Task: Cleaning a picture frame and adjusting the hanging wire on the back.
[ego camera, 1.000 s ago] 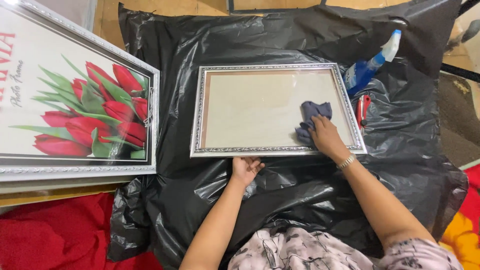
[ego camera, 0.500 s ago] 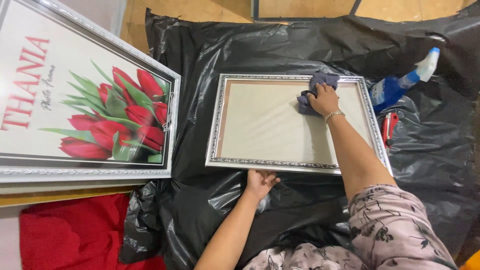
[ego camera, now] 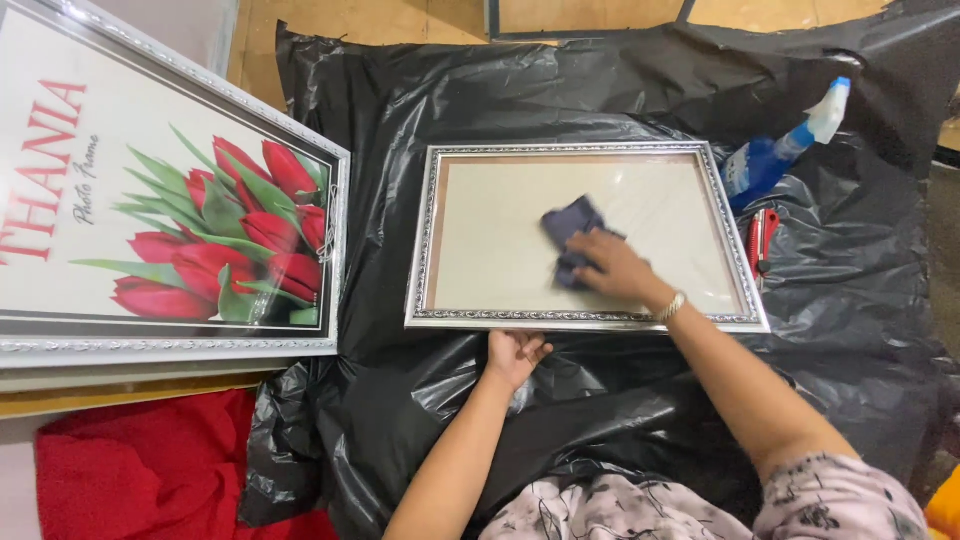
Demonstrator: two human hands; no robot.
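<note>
Right hand (ego camera: 610, 268) presses the dark blue cloth (ego camera: 568, 235) flat on the glass of the silver picture frame (ego camera: 430, 240), centre of view: wiping step, I'd judge. Left hand (ego camera: 515, 352) steadies the lower edge, fingers curled. Next: sweep the unwiped left side.

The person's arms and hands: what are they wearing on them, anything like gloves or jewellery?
No gloves: both the left hand and the right hand are bare, and so are the forearms. The right wrist carries a pale metallic bracelet or watch band. The sleeves are short, of a pinkish fabric with a dark floral print, showing clearly at the right upper arm.
</note>
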